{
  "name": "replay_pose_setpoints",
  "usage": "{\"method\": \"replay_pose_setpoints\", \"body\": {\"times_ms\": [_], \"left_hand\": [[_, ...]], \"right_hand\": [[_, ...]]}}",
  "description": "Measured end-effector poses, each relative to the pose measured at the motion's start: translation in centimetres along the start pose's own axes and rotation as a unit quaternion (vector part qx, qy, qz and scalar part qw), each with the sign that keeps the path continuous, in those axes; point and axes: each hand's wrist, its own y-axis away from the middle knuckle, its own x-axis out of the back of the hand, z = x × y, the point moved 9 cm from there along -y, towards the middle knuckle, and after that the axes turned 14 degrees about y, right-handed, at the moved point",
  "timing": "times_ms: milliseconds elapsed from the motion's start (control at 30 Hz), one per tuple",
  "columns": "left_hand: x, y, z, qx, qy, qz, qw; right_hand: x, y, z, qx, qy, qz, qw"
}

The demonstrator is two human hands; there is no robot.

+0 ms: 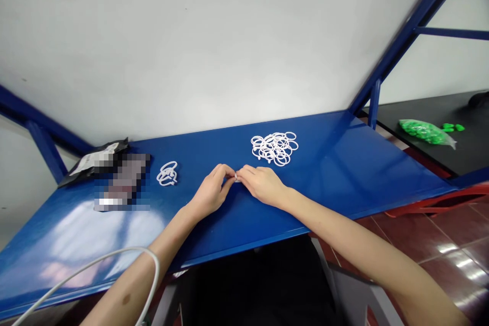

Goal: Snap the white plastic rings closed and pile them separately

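Observation:
My left hand (212, 189) and my right hand (263, 183) meet over the middle of the blue table. The fingertips of both are pinched on one small white plastic ring (236, 177), mostly hidden by the fingers. It seems to be of the same kind as the others on the table. Beyond my right hand lies a loose pile of white plastic rings (274, 148), with small knobs on some. To the left of my left hand, apart from it, sits a smaller group of white rings (167, 174).
A black plastic package (95, 160) with a white label lies at the table's (324, 137) left, beside a blurred-out flat object (124, 181). A white cable (114, 251) crosses my left forearm. On a black table at right rests a bag of green pieces (424, 131).

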Motion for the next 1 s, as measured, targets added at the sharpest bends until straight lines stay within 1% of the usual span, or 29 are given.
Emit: {"method": "replay_pose_setpoints", "body": {"times_ms": [100, 167, 233, 300, 333, 400, 467, 500, 567, 633, 733, 833, 900, 967, 1000], "left_hand": [[0.6, -0.6, -0.5, 0.004, -0.053, -0.009, 0.999], [2.2, -0.9, -1.3, 0.015, -0.14, 0.017, 0.99], [4.7, -0.8, -2.7, 0.056, -0.252, 0.069, 0.964], [7.7, 0.0, -4.4, 0.129, -0.345, 0.119, 0.922], [8.9, 0.6, -5.4, 0.167, -0.377, 0.129, 0.902], [10.5, 1.6, -7.1, 0.226, -0.415, 0.125, 0.872], [11.2, 2.4, -8.3, 0.251, -0.426, 0.109, 0.862], [11.2, 2.6, -8.6, 0.25, -0.423, 0.104, 0.865], [11.2, 2.8, -8.8, 0.23, -0.407, 0.104, 0.878], [11.2, 2.8, -8.5, 0.2, -0.377, 0.122, 0.896], [11.3, 2.6, -7.6, 0.16, -0.333, 0.153, 0.916], [11.0, 1.6, -6.3, 0.134, -0.31, 0.159, 0.928], [10.1, 0.7, -5.0, 0.107, -0.274, 0.148, 0.944], [8.4, -0.2, -3.5, 0.072, -0.205, 0.122, 0.968], [7.3, -0.6, -2.7, 0.059, -0.163, 0.099, 0.98]], "right_hand": [[0.7, -0.4, 1.1, -0.035, -0.048, 0.022, 0.998], [1.5, -0.5, 2.5, -0.068, -0.077, 0.048, 0.994], [2.2, -0.3, 4.4, -0.109, -0.081, 0.073, 0.988], [2.8, 0.2, 6.8, -0.16, -0.063, 0.084, 0.981], [2.9, 0.5, 8.0, -0.19, -0.049, 0.083, 0.977], [3.0, 1.1, 10.4, -0.25, -0.015, 0.077, 0.965], [3.0, 1.7, 12.0, -0.29, 0.019, 0.075, 0.954], [3.0, 2.0, 12.6, -0.301, 0.032, 0.075, 0.95], [2.7, 2.2, 13.2, -0.309, 0.048, 0.066, 0.948], [2.2, 2.2, 13.3, -0.307, 0.048, 0.049, 0.949], [2.0, 2.1, 12.8, -0.307, 0.041, 0.035, 0.95], [2.9, 1.7, 11.4, -0.292, 0.033, 0.065, 0.954], [3.4, 1.1, 9.8, -0.251, 0.008, 0.093, 0.963], [3.5, 0.6, 7.9, -0.197, -0.038, 0.106, 0.974], [3.3, 0.4, 7.0, -0.173, -0.069, 0.102, 0.977]]}}
